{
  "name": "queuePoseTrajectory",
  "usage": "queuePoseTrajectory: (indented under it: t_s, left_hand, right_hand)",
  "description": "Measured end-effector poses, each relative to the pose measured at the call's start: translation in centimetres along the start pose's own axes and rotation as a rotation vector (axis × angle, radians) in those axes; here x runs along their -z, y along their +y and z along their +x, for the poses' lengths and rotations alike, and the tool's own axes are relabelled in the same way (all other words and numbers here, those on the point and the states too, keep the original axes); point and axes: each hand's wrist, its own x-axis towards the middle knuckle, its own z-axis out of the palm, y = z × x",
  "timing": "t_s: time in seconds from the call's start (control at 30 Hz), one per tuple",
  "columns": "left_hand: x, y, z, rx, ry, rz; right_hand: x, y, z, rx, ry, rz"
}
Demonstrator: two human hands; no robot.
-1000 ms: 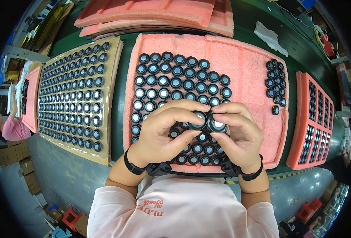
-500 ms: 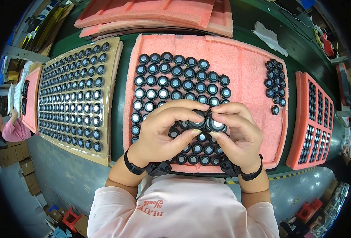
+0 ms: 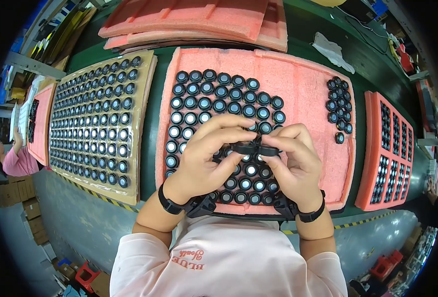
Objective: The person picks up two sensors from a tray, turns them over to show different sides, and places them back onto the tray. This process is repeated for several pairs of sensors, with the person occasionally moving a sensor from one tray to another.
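My left hand (image 3: 205, 157) pinches a small round black part (image 3: 244, 148) between thumb and fingers. A matching black disc-like part (image 3: 269, 151) is gripped the same way in my right hand (image 3: 299, 166). Both are tipped edge-on and held side by side, almost touching; the fingers hide whether they meet. Beneath them lies a pink foam tray (image 3: 305, 153) bearing rows of similar round black parts (image 3: 221, 92) with silver centres. My hands cover some of these rows. A smaller cluster of the same parts (image 3: 339, 104) sits at the tray's right side.
On the left, a brown board (image 3: 142, 94) carries many of these parts in rows. A pink compartment tray (image 3: 370, 158) stands at right. Stacked pink foam sheets (image 3: 189, 22) and a white cloth (image 3: 332, 51) lie at the back. A person in pink (image 3: 17, 161) works far left.
The two held parts have tilted from showing their silver faces to edge-on. My hands still pinch them close together; the view has shifted slightly.
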Motion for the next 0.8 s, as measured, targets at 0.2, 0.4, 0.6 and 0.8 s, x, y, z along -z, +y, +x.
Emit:
queuePoseTrajectory:
  t_s: [0.2, 0.4, 0.6, 0.8]
  left_hand:
    - [0.4, 1.2, 0.5, 0.004, -0.015, 0.073]
    - [0.4, 2.5, 2.2, 0.165, -0.032, 0.169]
    - [-0.7, -1.1, 7.5, 0.198, -0.059, 0.210]
    - [-2.3, -7.1, 12.2, 0.275, -0.247, 0.428]
  right_hand:
    - [0.9, -1.5, 0.3, -0.078, -0.060, -0.029]
    - [2.7, -1.6, 1.6, -0.326, -0.105, -0.033]
    - [5.2, 4.3, 5.1, -0.458, -0.079, 0.040]
    - [5.3, 10.0, 7.5, -0.448, -0.096, -0.175]
